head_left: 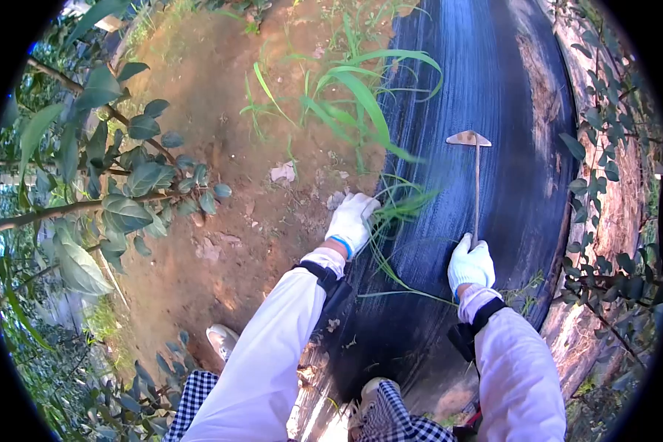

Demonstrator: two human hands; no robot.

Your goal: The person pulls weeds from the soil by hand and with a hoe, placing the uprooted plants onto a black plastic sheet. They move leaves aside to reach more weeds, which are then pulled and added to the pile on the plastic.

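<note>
A: What've you got on the head cam? Hands 1st, pls.

B: I see the L hand (352,223), white glove, fingers curled round a grass clump (407,207) at the L edge of the black plastic sheet (457,81). Green blades spill from the fist over the plastic.

A: And R?

B: R hand (471,266), gloved too, is closed round the lower end of a long-handled hoe (477,180). Its triangular blade (464,138) is at the far end, pointing away from me. Can't tell if the hoe touches the sheet or sits just above.

A: What's nearby?

B: A taller grass tuft (357,92) beyond the L hand, leaning from the bare soil (191,66) over the sheet edge. Leafy branch (136,191) well apart on the L, more foliage (600,158) far R.

A: Anything down low?

B: Yep: L shoe (222,340) on soil, plus checked trousers (394,420) at the bottom. Black straps, one per wrist, over pale sleeves (261,361).
</note>
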